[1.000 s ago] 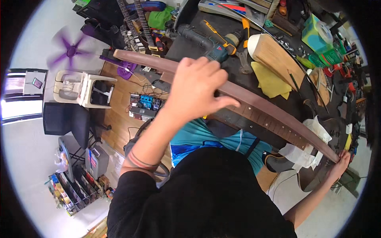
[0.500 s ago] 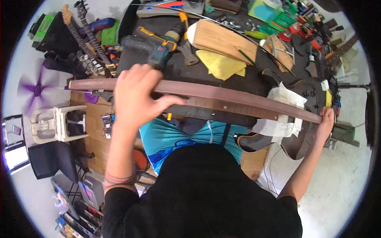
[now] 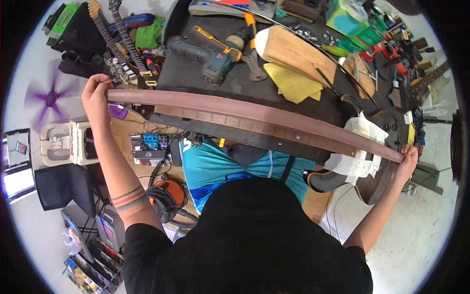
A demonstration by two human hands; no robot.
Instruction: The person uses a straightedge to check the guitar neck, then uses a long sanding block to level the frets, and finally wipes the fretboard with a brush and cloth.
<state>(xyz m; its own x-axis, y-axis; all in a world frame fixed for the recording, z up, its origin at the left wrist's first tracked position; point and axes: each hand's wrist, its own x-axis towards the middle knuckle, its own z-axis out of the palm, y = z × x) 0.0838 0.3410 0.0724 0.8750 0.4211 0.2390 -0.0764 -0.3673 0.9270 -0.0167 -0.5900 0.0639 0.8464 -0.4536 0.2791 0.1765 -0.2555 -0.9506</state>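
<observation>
A long reddish-brown bar (image 3: 235, 109) stretches across the view, sloping down to the right. At its left end, my left hand (image 3: 96, 95) has its fingers closed round it. My right hand (image 3: 405, 164) grips the opposite end. Just below the bar shows a brown guitar fretboard (image 3: 245, 128) with small dots, partly hidden by it. The fretboard leads to a dark guitar body (image 3: 323, 182), covered in part by white paper and tape (image 3: 364, 131). Whether the bar touches the fretboard I cannot tell.
On the dark workbench (image 3: 183, 73) lie a cordless drill (image 3: 218, 66), a yellow cloth (image 3: 290, 81), a wooden block (image 3: 298, 51) and a pencil (image 3: 323, 76). Guitars (image 3: 125, 46) lean at the far left, near a purple fan (image 3: 51, 99). An orange-and-black vacuum (image 3: 169, 196) stands on the floor.
My left hand has moved from over the bar's left part out to its left end and closed there. My right hand keeps its hold. The whole view has shifted slightly.
</observation>
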